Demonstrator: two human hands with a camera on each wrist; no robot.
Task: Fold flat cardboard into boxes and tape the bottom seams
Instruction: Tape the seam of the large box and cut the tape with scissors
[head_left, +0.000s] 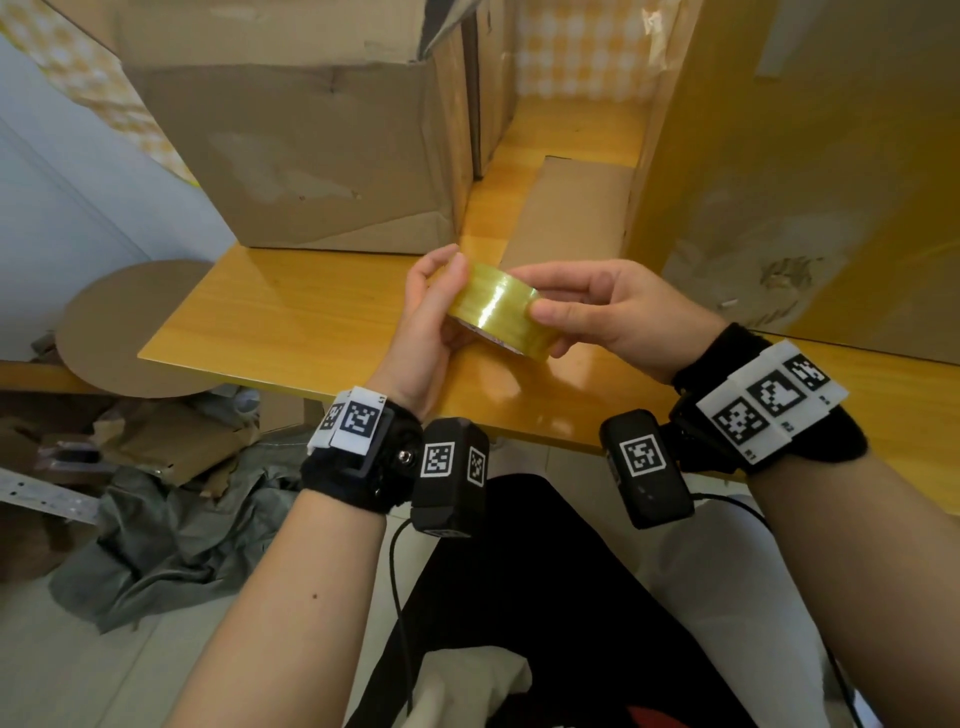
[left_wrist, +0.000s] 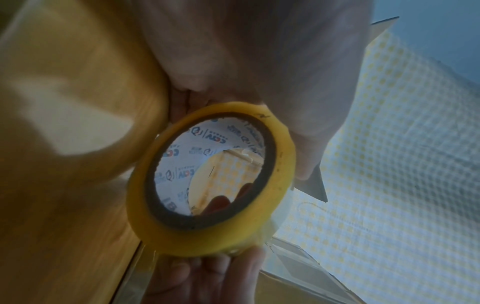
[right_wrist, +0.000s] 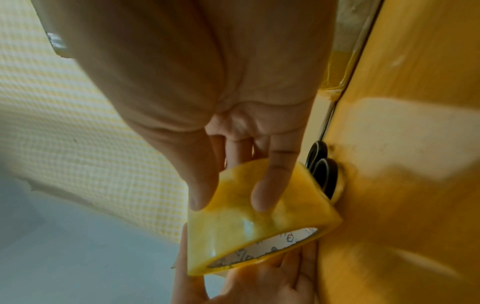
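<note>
Tape roll (head_left: 496, 307), far side behind both hands

I see a translucent yellow tape roll (head_left: 497, 310), its core (left_wrist: 182, 152) white inside with small blue and red printed logos and a dark brown rim. The table (head_left: 291, 317) is glossy honey-yellow with wood grain. The boxes (head_left: 291, 156) are plain brown, as is the round disc (head_left: 111, 332) on my left. The wall (head_left: 574, 52) carries a yellow-and-white check. My wristbands (head_left: 358, 467) are black, with black-and-white square-patterned tags (head_left: 763, 400). A grey-green cloth (head_left: 171, 540) lies on the pale floor. Scissor handles (right_wrist: 323, 170) look black.
</note>
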